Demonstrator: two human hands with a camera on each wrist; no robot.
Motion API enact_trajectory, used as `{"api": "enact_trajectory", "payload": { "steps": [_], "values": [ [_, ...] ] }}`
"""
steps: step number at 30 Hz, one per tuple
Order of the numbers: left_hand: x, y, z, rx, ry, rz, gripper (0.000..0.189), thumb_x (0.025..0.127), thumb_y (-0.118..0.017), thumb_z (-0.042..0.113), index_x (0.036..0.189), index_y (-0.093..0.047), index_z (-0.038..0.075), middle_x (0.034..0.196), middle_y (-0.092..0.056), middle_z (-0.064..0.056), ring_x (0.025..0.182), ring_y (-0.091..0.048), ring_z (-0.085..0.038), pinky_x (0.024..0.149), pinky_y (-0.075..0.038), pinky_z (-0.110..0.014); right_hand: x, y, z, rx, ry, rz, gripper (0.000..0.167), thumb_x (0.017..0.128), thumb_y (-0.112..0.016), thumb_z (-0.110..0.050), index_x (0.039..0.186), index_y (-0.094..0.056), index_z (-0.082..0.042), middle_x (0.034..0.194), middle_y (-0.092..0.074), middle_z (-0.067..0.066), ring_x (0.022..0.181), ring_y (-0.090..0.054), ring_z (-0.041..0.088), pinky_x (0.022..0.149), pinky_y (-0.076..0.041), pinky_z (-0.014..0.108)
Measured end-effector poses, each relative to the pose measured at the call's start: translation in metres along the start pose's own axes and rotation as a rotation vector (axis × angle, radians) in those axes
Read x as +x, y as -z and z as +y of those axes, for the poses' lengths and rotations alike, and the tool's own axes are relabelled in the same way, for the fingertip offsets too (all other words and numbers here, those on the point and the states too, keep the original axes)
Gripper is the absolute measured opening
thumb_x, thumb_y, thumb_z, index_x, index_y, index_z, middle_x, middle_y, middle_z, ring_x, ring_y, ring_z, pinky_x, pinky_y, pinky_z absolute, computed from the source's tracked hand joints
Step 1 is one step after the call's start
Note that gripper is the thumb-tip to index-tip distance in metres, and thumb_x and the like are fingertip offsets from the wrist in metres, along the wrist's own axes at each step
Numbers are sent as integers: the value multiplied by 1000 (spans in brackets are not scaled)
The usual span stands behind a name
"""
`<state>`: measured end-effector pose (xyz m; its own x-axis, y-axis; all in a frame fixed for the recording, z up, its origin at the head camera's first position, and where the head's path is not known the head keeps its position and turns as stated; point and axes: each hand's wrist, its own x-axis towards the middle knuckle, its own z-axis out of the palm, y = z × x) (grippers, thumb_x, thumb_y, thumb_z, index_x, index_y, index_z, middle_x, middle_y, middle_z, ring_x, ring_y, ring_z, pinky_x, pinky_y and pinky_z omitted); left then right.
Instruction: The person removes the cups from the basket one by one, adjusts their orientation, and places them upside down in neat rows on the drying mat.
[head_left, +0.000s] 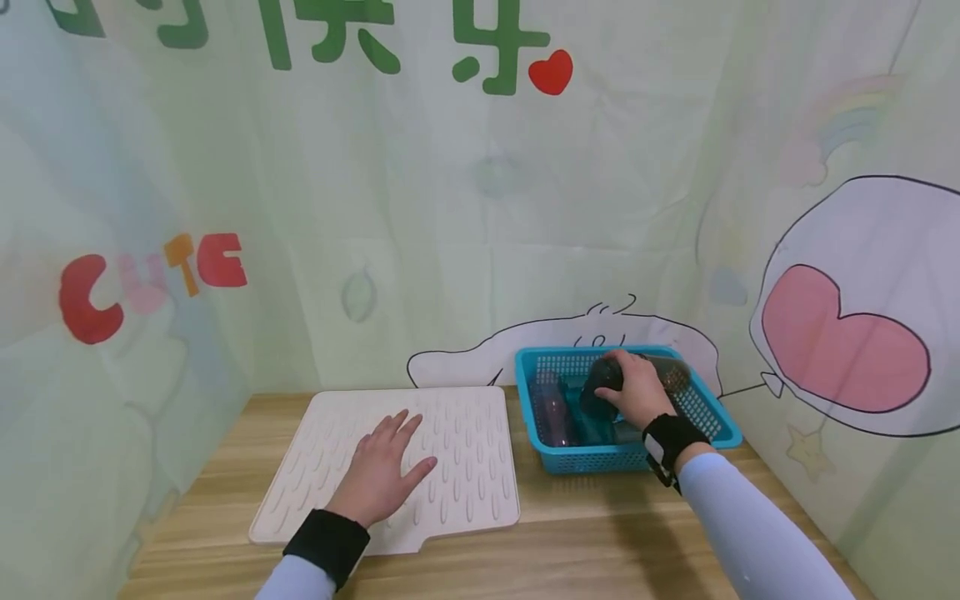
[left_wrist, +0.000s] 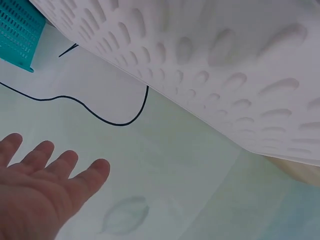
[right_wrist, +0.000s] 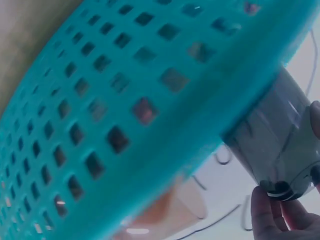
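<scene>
My right hand [head_left: 641, 392] reaches over the blue basket [head_left: 600, 458] and grips a dark, see-through cup [head_left: 602, 385]. In the right wrist view the cup [right_wrist: 275, 135] shows smooth grey sides, its lower part hidden behind the basket wall, and the fingers [right_wrist: 265, 212] hold its end. My left hand [head_left: 378, 479] hovers over a white board with raised oval bumps [head_left: 468, 450], fingers spread and holding nothing. In the left wrist view its fingers [left_wrist: 90, 180] are extended, apart from the board.
Inside the basket lie a purplish see-through vessel [head_left: 555, 412] and an amber-tinted one [head_left: 671, 375], partly hidden by the right hand. The wooden table [head_left: 555, 542] meets a printed curtain [head_left: 390, 208] behind and at both sides.
</scene>
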<state>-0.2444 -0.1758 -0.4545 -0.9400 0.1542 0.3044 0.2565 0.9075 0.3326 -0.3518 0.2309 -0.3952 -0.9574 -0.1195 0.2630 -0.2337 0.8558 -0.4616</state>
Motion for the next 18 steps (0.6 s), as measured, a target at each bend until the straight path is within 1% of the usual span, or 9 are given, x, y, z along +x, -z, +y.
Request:
{"api": "enact_trajectory", "payload": {
  "steps": [5, 9, 12, 15, 18],
  "values": [
    [1, 2, 9, -68, -57, 42, 69, 96, -69, 37, 153, -43, 9, 155, -45, -19, 143, -44, -39, 115, -41, -57, -6, 7, -16, 44, 67, 33, 63, 95, -74, -28, 148, -43, -10, 146, -50, 22, 134, -43, 43, 106, -45, 64],
    [0, 5, 19, -155, -79, 49, 68, 96, -71, 32, 153, -42, 9, 154, -46, -17, 143, -46, -35, 115, -42, -52, -16, 15, -38, 89, 130, 47, 63, 94, -75, -27, 147, -46, -12, 147, -49, 20, 134, -43, 42, 105, -47, 64],
    [0, 8, 28, -234, -76, 38, 71, 95, -72, 29, 155, -39, 10, 156, -46, -14, 144, -45, -33, 117, -40, -50, -26, 18, -53, 116, 158, 52, 63, 93, -76, -28, 147, -48, -15, 150, -47, 19, 138, -41, 41, 106, -46, 63],
    [-1, 12, 38, -321, -62, 24, 76, 94, -73, 29, 158, -35, 13, 158, -44, -12, 146, -43, -31, 118, -39, -50, -35, 16, -65, 126, 191, 62, 63, 92, -76, -31, 147, -49, -16, 153, -46, 17, 141, -40, 41, 109, -45, 62],
    [-2, 15, 47, -402, -52, 7, 80, 93, -75, 30, 159, -32, 17, 160, -41, -9, 146, -43, -31, 117, -40, -52, -45, 12, -77, 142, 240, 78, 63, 90, -78, -32, 146, -52, -16, 154, -46, 17, 143, -40, 41, 111, -43, 62]
  ]
}}
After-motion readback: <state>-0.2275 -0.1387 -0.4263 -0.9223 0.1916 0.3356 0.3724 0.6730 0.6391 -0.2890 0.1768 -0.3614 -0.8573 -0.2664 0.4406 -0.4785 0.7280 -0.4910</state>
